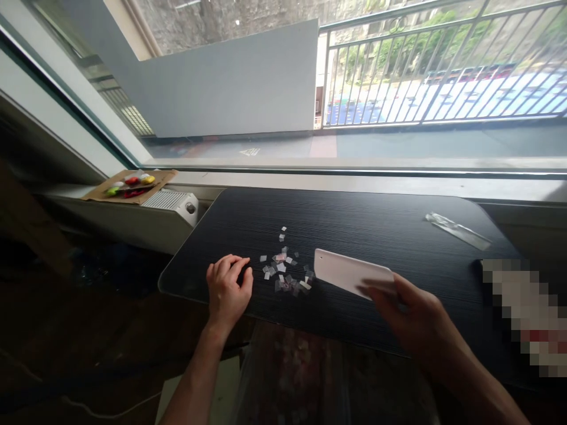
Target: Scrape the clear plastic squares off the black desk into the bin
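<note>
In the head view my right hand (407, 304) grips one end of a flat, pale pinkish-white plate (349, 273), long and rectangular with a small hole near its far corner. The plate is tilted over the dark table, its free end beside a scatter of small clear and white scraps (286, 271). Left of these scraps is my left hand (229, 286), low over the table near its front edge. Its fingers are bent, with a gap between thumb and forefinger and nothing visible between them.
The dark table (354, 218) stands against a window sill. A crumpled clear plastic wrapper (458, 230) lies at its back right, and a blurred-out object (527, 313) at the right. Colourful items on brown cardboard (97, 190) rest by a white radiator (172, 202) at left.
</note>
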